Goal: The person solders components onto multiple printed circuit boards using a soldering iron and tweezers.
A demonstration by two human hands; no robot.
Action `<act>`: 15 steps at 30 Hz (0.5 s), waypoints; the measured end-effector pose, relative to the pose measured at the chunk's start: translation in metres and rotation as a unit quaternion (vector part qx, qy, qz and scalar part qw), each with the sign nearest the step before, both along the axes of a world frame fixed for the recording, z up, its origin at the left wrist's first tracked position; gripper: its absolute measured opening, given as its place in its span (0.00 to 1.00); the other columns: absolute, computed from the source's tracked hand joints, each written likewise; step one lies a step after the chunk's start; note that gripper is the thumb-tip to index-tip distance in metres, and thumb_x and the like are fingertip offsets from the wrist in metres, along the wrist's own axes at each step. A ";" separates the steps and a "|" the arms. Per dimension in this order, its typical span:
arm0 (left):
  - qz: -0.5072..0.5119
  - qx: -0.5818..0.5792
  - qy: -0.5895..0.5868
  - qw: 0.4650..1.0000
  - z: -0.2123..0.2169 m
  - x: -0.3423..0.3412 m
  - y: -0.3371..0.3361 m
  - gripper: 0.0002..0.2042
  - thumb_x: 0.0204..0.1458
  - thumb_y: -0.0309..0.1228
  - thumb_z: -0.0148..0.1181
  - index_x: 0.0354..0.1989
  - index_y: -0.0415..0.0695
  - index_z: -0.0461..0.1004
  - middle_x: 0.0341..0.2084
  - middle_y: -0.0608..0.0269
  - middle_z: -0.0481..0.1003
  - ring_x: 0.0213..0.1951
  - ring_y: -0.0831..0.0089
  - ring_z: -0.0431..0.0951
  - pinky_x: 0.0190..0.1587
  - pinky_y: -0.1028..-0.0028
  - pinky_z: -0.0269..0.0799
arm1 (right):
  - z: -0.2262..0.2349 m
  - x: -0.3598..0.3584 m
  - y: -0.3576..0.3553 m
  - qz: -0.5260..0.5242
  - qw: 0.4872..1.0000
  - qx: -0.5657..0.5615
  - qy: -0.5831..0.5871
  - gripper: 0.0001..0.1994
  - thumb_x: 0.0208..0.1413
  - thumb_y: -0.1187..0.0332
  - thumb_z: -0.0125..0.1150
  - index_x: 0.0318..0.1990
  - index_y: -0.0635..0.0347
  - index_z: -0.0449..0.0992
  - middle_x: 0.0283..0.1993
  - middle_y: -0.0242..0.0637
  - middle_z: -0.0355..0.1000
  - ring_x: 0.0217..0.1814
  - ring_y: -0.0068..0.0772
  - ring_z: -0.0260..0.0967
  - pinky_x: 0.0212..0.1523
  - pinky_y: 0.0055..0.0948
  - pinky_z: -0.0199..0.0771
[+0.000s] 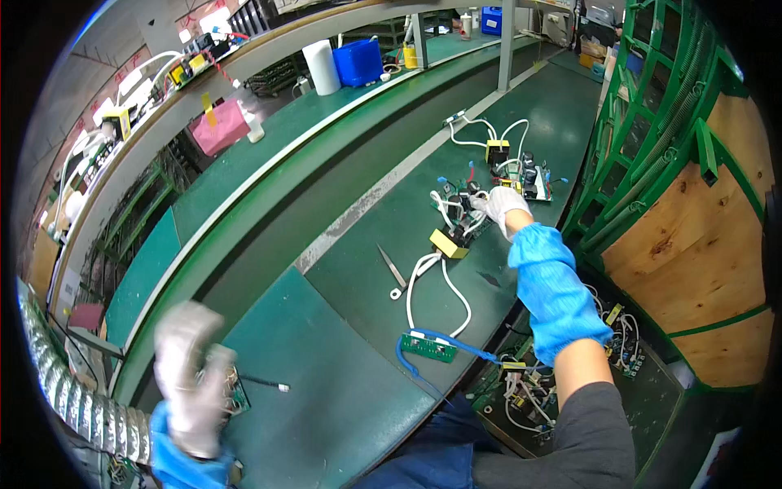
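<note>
My right hand [503, 205], in a white glove with a blue sleeve cover, is closed at the edge of a circuit board [463, 213] carrying dark parts and white wires. A yellow-wrapped transformer [449, 244] sits at its near end. White wires run from there to a small green board [429, 348] near the bench's front edge. Beyond my right hand lies a second populated board [533, 181] with another yellow transformer [497, 151]. My left hand [191, 371], also gloved, is smeared by motion at the lower left. Beside it a small board [237, 398] is partly hidden.
Pointed metal tweezers [391, 266] lie mid-bench. A blue cord [401, 359] crosses the front edge. More wired boards [525, 399] rest lower right, beside a green metal rack [643, 163]. Across the bench stand a white roll [321, 68] and a blue container [358, 63].
</note>
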State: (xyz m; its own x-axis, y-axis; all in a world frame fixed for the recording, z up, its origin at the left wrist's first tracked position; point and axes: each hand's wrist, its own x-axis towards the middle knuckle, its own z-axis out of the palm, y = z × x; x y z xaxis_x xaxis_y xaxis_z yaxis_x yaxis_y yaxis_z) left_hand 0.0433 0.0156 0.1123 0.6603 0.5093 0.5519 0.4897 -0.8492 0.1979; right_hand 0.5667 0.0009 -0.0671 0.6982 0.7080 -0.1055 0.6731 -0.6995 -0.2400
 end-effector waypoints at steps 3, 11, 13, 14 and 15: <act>-0.020 -0.185 0.035 0.982 -0.071 0.027 -0.040 0.17 0.44 0.27 0.63 0.46 0.43 0.75 0.47 0.51 0.73 0.50 0.54 0.73 0.54 0.63 0.69 | -0.032 0.017 0.016 0.041 0.994 0.079 -0.068 0.18 0.52 0.53 0.58 0.34 0.59 0.81 0.39 0.50 0.76 0.42 0.54 0.74 0.42 0.44 0.75; -0.060 -0.398 0.077 0.912 -0.195 0.144 -0.021 0.27 0.52 0.37 0.58 0.60 0.41 0.63 0.45 0.44 0.74 0.48 0.51 0.75 0.52 0.61 0.70 | 0.029 -0.024 0.039 0.070 0.944 0.281 0.160 0.10 0.59 0.65 0.55 0.36 0.63 0.78 0.25 0.34 0.73 0.17 0.26 0.68 0.20 0.26 0.69; -0.091 -0.467 0.058 0.877 -0.205 0.154 -0.022 0.26 0.50 0.32 0.59 0.60 0.42 0.64 0.40 0.45 0.76 0.43 0.51 0.77 0.49 0.61 0.72 | 0.030 -0.034 0.044 0.077 0.915 0.350 0.186 0.10 0.59 0.65 0.54 0.39 0.62 0.78 0.27 0.33 0.74 0.18 0.24 0.68 0.20 0.25 0.69; -0.092 -0.468 0.054 0.877 -0.205 0.158 -0.027 0.26 0.50 0.32 0.59 0.60 0.42 0.64 0.40 0.45 0.76 0.43 0.51 0.77 0.49 0.61 0.72 | 0.034 -0.038 0.041 0.072 0.880 0.420 0.210 0.11 0.60 0.65 0.54 0.43 0.61 0.78 0.28 0.32 0.74 0.18 0.23 0.67 0.20 0.24 0.69; -0.112 -0.418 0.051 0.900 -0.204 0.162 -0.032 0.25 0.49 0.31 0.60 0.59 0.44 0.65 0.39 0.46 0.76 0.42 0.52 0.77 0.47 0.62 0.72 | 0.012 -0.024 0.055 0.089 0.873 0.459 0.141 0.13 0.60 0.64 0.54 0.48 0.59 0.77 0.31 0.30 0.74 0.20 0.21 0.67 0.21 0.22 0.69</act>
